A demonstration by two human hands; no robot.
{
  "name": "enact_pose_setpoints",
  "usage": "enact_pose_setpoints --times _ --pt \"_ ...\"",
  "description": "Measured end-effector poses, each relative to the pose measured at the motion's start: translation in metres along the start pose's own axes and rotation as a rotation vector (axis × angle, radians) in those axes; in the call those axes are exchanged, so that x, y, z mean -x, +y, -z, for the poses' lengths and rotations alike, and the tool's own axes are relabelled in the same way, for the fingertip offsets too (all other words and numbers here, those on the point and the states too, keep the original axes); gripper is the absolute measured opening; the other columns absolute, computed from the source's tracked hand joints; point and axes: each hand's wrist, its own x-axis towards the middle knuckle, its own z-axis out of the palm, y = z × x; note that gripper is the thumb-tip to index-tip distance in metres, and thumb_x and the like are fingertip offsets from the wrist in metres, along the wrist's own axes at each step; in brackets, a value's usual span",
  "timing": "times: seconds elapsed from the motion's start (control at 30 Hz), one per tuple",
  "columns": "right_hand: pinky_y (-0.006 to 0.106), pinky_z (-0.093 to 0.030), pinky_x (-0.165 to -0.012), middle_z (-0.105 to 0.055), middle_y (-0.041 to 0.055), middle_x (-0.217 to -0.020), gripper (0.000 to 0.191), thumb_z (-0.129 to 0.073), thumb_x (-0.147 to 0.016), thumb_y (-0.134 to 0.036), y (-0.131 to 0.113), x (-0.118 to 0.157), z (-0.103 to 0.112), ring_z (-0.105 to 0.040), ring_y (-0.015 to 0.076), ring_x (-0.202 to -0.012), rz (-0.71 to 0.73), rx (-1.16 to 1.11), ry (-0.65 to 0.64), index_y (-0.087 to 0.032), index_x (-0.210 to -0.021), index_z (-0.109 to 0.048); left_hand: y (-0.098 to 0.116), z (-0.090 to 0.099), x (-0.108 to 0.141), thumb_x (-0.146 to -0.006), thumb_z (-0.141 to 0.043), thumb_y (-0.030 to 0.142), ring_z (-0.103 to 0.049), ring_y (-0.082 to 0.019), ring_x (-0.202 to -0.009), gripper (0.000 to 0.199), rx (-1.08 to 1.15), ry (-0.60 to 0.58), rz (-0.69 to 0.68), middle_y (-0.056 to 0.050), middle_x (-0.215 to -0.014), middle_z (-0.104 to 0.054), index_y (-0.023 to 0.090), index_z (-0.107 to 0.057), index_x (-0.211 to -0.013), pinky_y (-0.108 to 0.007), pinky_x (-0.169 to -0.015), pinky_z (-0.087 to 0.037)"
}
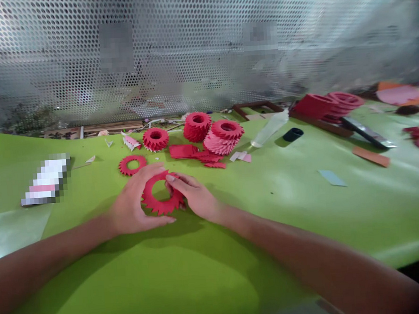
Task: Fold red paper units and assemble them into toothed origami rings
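Note:
A flat red paper ring (163, 206) with a toothed outer edge is tilted up above the green table. My right hand (197, 195) pinches its right side, thumb on the face and fingers behind. Around the left side curves my left hand (130, 199), thumb and fingers spread wide apart; its palm is close to the teeth, and I cannot tell whether they touch. A second red toothed ring (122, 167) lies flat just beyond my left hand. Behind my hands are folded red paper pieces (182, 151) and a small red ring stack (155, 139).
Taller ring stacks, red (196, 129) and pink (215, 141), stand at the back. Right of them lie a translucent tube (270, 130), a black cylinder (293, 134) and a metal-bladed tool (367, 132). A blurred white rectangular object (49, 178) lies left. Perforated sheeting (197, 72) rises behind.

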Motion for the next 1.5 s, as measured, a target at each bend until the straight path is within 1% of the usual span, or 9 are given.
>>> enact_pose_setpoints --times 0.1,0.2,0.33,0.5,0.83,1.0,1.17,1.3,1.5 --pt "0.027 -0.045 -0.065 -0.066 0.0002 -0.082 0.04 -0.056 -0.086 -0.06 -0.001 -0.008 0.017 -0.057 0.0148 -0.07 0.016 0.024 0.09 -0.023 -0.084 -0.068 -0.001 0.003 -0.002 -0.083 -0.072 0.05 -0.039 -0.038 -0.141 0.084 -0.031 0.084 -0.05 -0.021 -0.149 -0.042 0.016 -0.031 -0.149 -0.062 -0.115 -0.036" --pt "0.025 -0.03 -0.045 -0.052 -0.0036 -0.057 0.041 -0.05 -0.088 -0.058 0.002 -0.021 0.038 -0.039 0.0101 -0.045 0.008 -0.042 0.192 -0.021 -0.077 -0.063 -0.001 0.006 -0.002 -0.091 -0.062 0.03 -0.052 -0.031 -0.13 0.054 -0.07 0.133 -0.095 -0.018 -0.138 -0.054 0.015 -0.043 -0.14 -0.054 -0.11 -0.044" --pt "0.023 -0.028 -0.043 -0.063 -0.0002 -0.066 0.034 -0.056 -0.085 -0.053 0.001 -0.035 0.057 -0.042 0.0085 -0.046 0.019 -0.034 0.2 -0.02 -0.084 -0.064 -0.001 0.004 0.004 -0.095 -0.054 0.025 -0.068 -0.02 -0.092 0.02 -0.091 -0.07 -0.212 -0.007 -0.101 -0.072 0.018 -0.059 -0.114 -0.038 -0.086 -0.057" --pt "0.023 -0.03 -0.045 -0.073 0.0066 -0.081 0.043 -0.064 -0.08 -0.059 -0.009 -0.045 0.063 -0.045 0.0078 -0.049 0.034 0.083 0.153 -0.017 -0.087 -0.069 0.001 -0.001 0.007 -0.093 -0.055 0.017 -0.067 -0.015 -0.076 0.011 -0.076 -0.19 -0.359 -0.004 -0.086 -0.074 0.016 -0.064 -0.1 -0.031 -0.077 -0.055" --pt "0.024 -0.037 -0.055 -0.069 0.0031 -0.071 0.037 -0.058 -0.089 -0.049 -0.032 -0.103 0.015 -0.05 0.0093 -0.055 0.038 0.513 -0.192 -0.017 -0.075 -0.068 0.0 -0.005 0.007 -0.091 -0.054 0.017 -0.068 -0.019 -0.077 0.016 -0.081 -0.215 -0.438 -0.006 -0.09 -0.076 0.013 -0.066 -0.101 -0.032 -0.071 -0.054" --pt "0.028 -0.03 -0.056 -0.057 0.002 -0.059 0.045 -0.061 -0.087 -0.053 -0.03 -0.124 -0.012 -0.048 0.0132 -0.057 0.075 0.81 -0.113 -0.018 -0.058 -0.056 -0.004 -0.008 0.008 -0.092 -0.053 0.016 -0.067 -0.017 -0.072 0.017 -0.066 -0.191 -0.443 -0.006 -0.086 -0.075 0.012 -0.065 -0.103 -0.031 -0.066 -0.053" --pt "0.03 -0.026 -0.055 -0.053 0.0027 -0.055 0.053 -0.057 -0.086 -0.062 -0.025 -0.121 -0.016 -0.047 0.0157 -0.056 0.093 1.003 -0.001 -0.019 -0.056 -0.05 -0.005 -0.008 0.009 -0.092 -0.052 0.016 -0.067 -0.017 -0.072 0.018 -0.062 -0.215 -0.437 -0.007 -0.087 -0.075 0.012 -0.065 -0.102 -0.03 -0.065 -0.052" --pt "0.029 -0.027 -0.055 -0.058 0.0022 -0.06 0.053 -0.045 -0.093 -0.063 -0.041 -0.107 0.011 -0.048 0.0141 -0.055 0.164 1.036 0.046 -0.019 -0.065 -0.056 -0.006 -0.007 0.01 -0.092 -0.052 0.018 -0.067 -0.017 -0.074 0.018 -0.065 -0.24 -0.41 -0.006 -0.089 -0.075 0.013 -0.066 -0.103 -0.031 -0.068 -0.052" --pt "0.028 -0.035 -0.058 -0.068 0.004 -0.072 0.037 -0.052 -0.093 -0.052 -0.058 -0.078 0.096 -0.057 0.015 -0.06 0.172 1.104 0.193 -0.018 -0.085 -0.065 -0.006 -0.003 0.011 -0.092 -0.051 0.017 -0.066 -0.017 -0.075 0.019 -0.02 -0.316 -0.35 -0.008 -0.088 -0.075 0.014 -0.066 -0.102 -0.031 -0.071 -0.053"
